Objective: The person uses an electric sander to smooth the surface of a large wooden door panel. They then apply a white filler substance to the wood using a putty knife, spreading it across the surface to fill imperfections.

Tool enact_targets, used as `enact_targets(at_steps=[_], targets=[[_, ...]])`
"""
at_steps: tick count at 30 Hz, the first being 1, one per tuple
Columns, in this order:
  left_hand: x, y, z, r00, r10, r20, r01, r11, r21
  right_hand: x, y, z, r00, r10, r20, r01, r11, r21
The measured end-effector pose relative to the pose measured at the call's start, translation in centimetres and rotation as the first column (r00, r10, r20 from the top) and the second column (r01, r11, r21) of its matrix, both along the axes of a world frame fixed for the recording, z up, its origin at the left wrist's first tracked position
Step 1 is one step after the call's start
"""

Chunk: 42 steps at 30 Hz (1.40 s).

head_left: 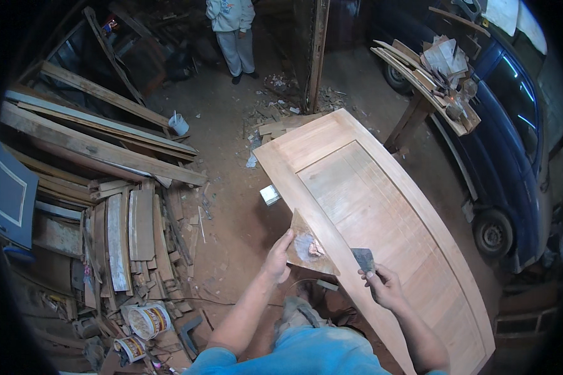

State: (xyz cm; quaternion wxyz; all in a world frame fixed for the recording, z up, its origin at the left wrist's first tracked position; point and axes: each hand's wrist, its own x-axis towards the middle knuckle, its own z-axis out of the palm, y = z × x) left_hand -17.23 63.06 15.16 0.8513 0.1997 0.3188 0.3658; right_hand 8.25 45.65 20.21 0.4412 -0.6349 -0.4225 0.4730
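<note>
My left hand [276, 259] grips the edge of a thin flat board [299, 226]. On it lies a smear of pale putty [306, 247] with a pinkish lump. In my right hand [385, 287] is a putty knife [363, 257], its dark blade pointing up and away over the near-left side of the door. This panelled wooden door [350, 219], unpainted and pale, lies raised in front of me and stretches from lower right to upper middle. The board is beside the door's left edge; whether the two touch, I cannot tell. The knife's handle is mostly hidden by my fingers.
Timber planks [100, 150] and stacked offcuts [141, 225] fill the left. Two printed buckets [149, 320] stand at lower left. A dark blue vehicle [500, 125] is on the right, near a cluttered wooden bench [428, 87]. A person [233, 37] stands at the back.
</note>
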Motion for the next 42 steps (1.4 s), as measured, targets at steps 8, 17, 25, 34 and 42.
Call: enact_targets(at_steps=[8,17,25,34,42], targets=[[1.8,-1.6,2.2,0.961,-0.213,0.178,0.241,0.958,-0.154,-2.8,1.8,1.7,0.729,0.122,0.673,-0.470,0.804,0.364],[0.5,-1.7,4.2,0.985,-0.168,0.040,0.171,0.980,-0.104,-0.3,-2.8,-6.3,0.761,0.135,0.635,-0.359,0.903,0.238],[-1.2,-0.1,2.8,0.999,0.021,-0.038,-0.020,0.999,0.027,-1.2,-2.7,-7.2,0.975,-0.218,0.038,0.214,0.972,0.099],[0.7,1.0,1.4,0.936,0.246,-0.251,-0.187,0.953,0.240,-2.3,-1.2,-1.1,0.941,-0.286,-0.181,0.236,0.938,-0.255],[2.0,0.3,0.4,0.970,0.189,-0.155,-0.151,0.962,0.230,-1.8,2.9,1.4,0.984,-0.052,-0.171,-0.005,0.949,-0.316]])
